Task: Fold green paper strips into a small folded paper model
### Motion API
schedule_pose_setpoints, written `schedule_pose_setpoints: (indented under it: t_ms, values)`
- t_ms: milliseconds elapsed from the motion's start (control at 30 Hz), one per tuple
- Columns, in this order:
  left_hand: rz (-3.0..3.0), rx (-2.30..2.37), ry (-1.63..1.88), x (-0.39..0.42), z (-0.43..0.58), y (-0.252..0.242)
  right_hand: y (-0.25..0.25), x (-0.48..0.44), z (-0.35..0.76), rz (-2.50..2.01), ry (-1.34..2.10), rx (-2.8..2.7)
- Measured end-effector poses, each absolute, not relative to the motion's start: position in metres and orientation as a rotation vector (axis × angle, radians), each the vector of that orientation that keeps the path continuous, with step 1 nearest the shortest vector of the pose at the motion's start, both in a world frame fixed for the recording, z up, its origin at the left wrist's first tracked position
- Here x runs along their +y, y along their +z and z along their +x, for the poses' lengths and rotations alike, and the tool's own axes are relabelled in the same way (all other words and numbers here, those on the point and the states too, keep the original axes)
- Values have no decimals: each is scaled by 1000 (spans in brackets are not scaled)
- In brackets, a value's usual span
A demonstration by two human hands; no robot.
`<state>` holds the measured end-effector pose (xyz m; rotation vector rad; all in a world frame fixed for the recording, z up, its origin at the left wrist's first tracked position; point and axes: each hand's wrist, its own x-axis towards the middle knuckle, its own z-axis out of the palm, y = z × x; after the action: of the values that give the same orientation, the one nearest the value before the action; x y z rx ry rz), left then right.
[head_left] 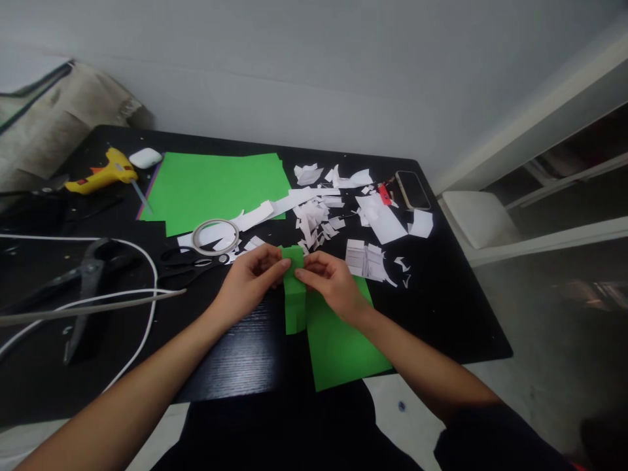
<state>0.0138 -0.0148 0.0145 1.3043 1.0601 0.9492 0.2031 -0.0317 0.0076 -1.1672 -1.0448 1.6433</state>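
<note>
Between both hands is a narrow green paper strip (295,288) with creases across it, its lower end hanging toward me. My left hand (255,271) pinches the upper left edge with thumb and fingers. On the opposite edge, my right hand (328,278) grips the strip the same way, its thumb on the paper's face. Under my right wrist lies a larger green sheet (343,350) on the black table. Just beyond the hands are white paper scraps (314,219). Left of my left hand rest black scissors (196,261) and a tape roll (216,237).
Green sheets (210,186) lie at the back, beside a yellow glue gun (105,173) and a white case (146,157). Large shears (86,294) and white cables (152,294) are at left. A phone (413,190) sits near the right edge, with folded white paper (366,258) nearer.
</note>
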Motion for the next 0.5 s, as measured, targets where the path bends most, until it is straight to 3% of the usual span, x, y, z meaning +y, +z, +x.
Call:
schedule_pose_setpoints:
  t_ms: [500]
  values:
    - [1291,958,885,-16,12,14,6,-29,205,-1192,1490,-1052]
